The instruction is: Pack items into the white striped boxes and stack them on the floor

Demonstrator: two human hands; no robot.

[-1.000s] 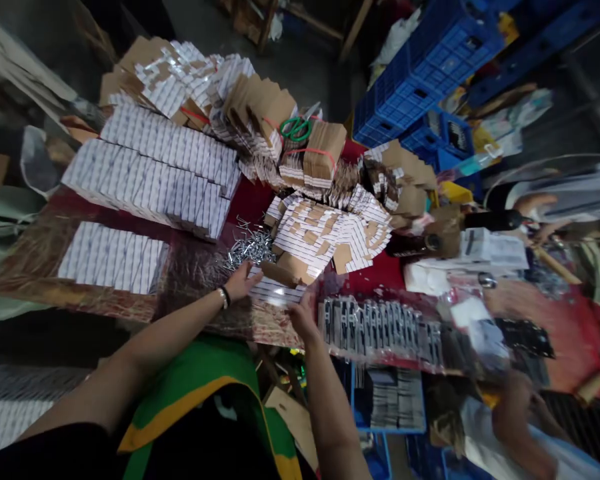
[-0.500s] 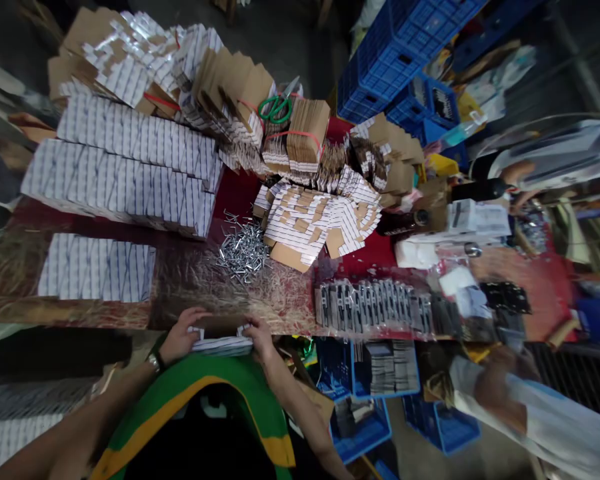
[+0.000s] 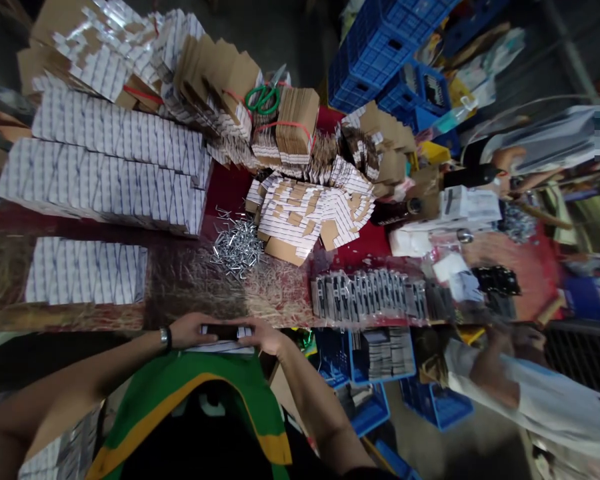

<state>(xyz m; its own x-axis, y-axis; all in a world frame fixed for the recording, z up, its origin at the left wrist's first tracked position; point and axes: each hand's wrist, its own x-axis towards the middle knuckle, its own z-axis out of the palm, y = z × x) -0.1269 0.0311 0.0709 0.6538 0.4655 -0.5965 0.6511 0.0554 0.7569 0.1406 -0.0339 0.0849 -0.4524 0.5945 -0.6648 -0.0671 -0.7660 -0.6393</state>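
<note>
A small striped cardboard box (image 3: 220,347) is held close against the green apron at the table's front edge. My left hand (image 3: 193,331) grips its left end, and my right hand (image 3: 264,335) grips its right end. The fingers of both hands lie over its top, around a dark opening. Beyond my hands lies a heap of small metal pieces (image 3: 237,247). Flat striped box blanks (image 3: 293,213) are piled behind and to the right of it. A short row of folded striped boxes (image 3: 85,270) stands to the left.
Longer rows of striped boxes (image 3: 100,180) fill the left back. Bagged parts (image 3: 367,295) line the front edge at right. Green scissors (image 3: 263,99) rest on banded cardboard. Blue crates (image 3: 375,53) are stacked behind. Another person's sleeve (image 3: 555,393) is at lower right.
My hands have moved inward over the top of the box, and its brown flap has gone down from view. The camera view has shifted slightly.
</note>
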